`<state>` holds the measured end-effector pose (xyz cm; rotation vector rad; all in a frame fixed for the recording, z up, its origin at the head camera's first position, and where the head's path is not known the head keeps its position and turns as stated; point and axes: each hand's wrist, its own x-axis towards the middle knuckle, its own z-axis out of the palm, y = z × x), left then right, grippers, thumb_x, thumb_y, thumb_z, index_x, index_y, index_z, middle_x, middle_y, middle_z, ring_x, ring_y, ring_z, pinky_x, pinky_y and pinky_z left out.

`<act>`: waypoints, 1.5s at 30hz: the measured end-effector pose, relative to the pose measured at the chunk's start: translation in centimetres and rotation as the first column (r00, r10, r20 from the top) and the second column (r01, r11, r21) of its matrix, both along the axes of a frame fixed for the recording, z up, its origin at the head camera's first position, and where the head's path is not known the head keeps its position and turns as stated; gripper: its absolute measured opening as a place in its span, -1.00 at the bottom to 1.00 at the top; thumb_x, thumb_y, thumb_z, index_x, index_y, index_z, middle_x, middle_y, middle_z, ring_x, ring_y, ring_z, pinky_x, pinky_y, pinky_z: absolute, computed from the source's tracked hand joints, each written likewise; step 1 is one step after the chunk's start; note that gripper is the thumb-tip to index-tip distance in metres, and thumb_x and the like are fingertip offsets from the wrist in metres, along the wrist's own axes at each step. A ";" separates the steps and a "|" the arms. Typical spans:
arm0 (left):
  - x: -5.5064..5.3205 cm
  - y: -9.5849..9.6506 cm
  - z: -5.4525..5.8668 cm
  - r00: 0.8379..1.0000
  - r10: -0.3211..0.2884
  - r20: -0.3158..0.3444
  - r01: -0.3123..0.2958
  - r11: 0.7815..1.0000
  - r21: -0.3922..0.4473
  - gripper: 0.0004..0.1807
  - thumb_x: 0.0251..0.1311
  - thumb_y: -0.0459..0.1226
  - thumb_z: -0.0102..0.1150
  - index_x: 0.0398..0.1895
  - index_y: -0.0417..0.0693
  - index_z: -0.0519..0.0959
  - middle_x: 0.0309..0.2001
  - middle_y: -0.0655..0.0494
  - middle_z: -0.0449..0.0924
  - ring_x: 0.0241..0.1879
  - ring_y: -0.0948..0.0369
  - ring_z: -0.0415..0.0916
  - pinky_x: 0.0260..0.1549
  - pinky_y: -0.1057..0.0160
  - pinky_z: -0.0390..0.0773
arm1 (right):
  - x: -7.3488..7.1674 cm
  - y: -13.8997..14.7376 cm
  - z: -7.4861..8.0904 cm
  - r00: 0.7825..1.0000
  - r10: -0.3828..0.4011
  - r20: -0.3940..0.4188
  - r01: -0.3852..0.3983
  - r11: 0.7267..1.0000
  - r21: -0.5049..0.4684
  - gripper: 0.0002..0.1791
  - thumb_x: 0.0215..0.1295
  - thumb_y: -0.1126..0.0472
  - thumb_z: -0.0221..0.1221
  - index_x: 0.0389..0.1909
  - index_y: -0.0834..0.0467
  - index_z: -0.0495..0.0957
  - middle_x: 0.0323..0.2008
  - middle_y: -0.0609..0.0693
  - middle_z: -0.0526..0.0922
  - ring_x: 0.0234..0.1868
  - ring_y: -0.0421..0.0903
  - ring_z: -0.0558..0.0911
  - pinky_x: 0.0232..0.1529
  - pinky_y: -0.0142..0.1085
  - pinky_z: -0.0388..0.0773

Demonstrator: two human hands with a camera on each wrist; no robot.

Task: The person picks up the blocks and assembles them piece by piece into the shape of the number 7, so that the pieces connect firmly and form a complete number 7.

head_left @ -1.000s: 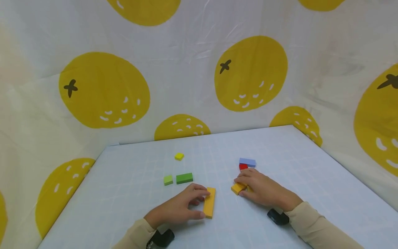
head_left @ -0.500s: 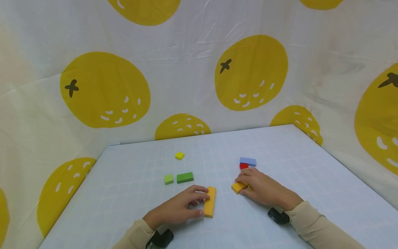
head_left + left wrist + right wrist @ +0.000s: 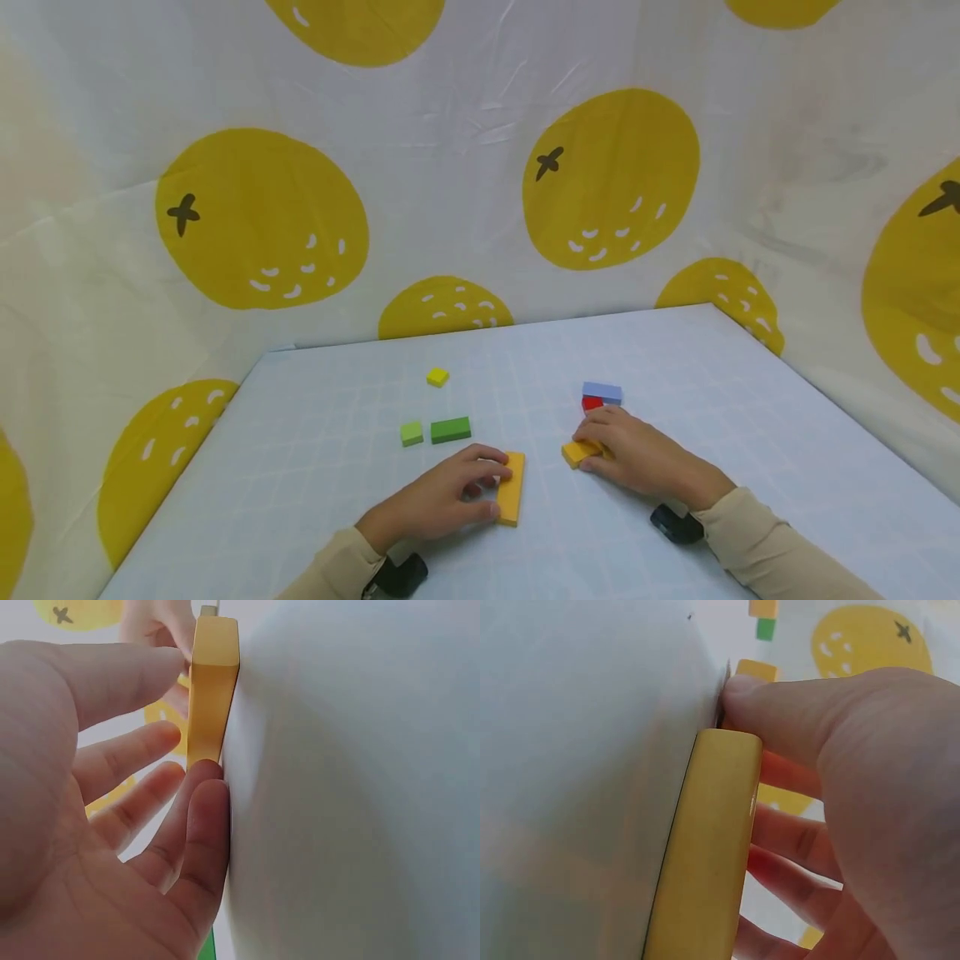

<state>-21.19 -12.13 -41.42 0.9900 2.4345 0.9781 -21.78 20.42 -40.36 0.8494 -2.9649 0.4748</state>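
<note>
Where the surface (image 3: 337, 467) spans from left edge to right edge, the orange long block (image 3: 511, 490) lies flat near midway, well short of the far edge, one end pointing that way. The left hand (image 3: 438, 497) rests at its left side, thumb by the near end, fingers spread and loosely bent rather than clamped. The right hand (image 3: 637, 454) pinches the short block (image 3: 579, 452), closer to the right edge; a covered block (image 3: 705, 847), partly hidden by that hand, shows best in the right wrist view.

All three look smooth and hard-edged, so they are probably light, stiff and not fragile, though glossy faces may slip under dry skin. The long block seems best held across its narrow width near the middle, since an end hold could let it swing. The short block offers little room: thumb and forefinger on opposite sides, low down, should suit.
</note>
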 end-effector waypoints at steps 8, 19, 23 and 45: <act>-0.1 0.1 -0.2 0.999 0.030 -0.011 -0.031 0.999 -0.025 -0.57 0.22 -0.05 0.39 0.17 0.24 0.61 0.26 0.42 0.36 -0.03 0.44 0.45 0.01 0.36 0.52 | -0.4 -0.4 0.0 1.000 -0.006 -0.012 0.006 1.000 -0.023 -0.67 0.28 -0.12 0.33 -0.03 -0.07 0.68 -0.06 -0.29 0.59 0.04 -0.17 0.49 0.12 -0.09 0.53; 0.1 -0.2 0.3 0.999 0.024 -0.033 -0.025 0.999 -0.025 -0.59 0.25 -0.02 0.36 0.16 0.25 0.62 0.27 0.39 0.35 -0.04 0.42 0.44 0.02 0.34 0.52 | -1.0 -1.3 0.7 0.995 -0.008 -0.103 0.000 0.997 -0.078 -0.72 0.25 -0.04 0.38 -0.10 -0.02 0.69 -0.17 -0.29 0.61 -0.15 -0.26 0.54 -0.02 -0.17 0.58; 0.0 0.0 0.2 0.999 0.019 -0.041 -0.020 0.999 -0.025 -0.59 0.26 -0.02 0.34 0.17 0.26 0.61 0.27 0.41 0.34 -0.04 0.44 0.44 0.02 0.35 0.51 | -1.2 -1.8 1.1 0.996 -0.040 -0.079 0.031 0.993 -0.113 -0.71 0.24 -0.03 0.38 -0.09 0.00 0.69 -0.21 -0.29 0.62 -0.22 -0.27 0.53 -0.09 -0.20 0.59; -0.3 -0.4 -0.4 1.000 -0.009 -0.006 0.009 1.000 0.018 -0.63 0.31 -0.03 0.29 0.16 0.22 0.63 0.28 0.36 0.36 0.03 0.41 0.43 0.03 0.34 0.52 | -3.7 -3.2 2.6 0.991 -0.035 0.126 0.070 0.954 -0.290 -0.69 0.27 -0.13 0.34 -0.18 0.01 0.61 -0.31 -0.22 0.62 -0.27 -0.20 0.56 -0.16 -0.25 0.56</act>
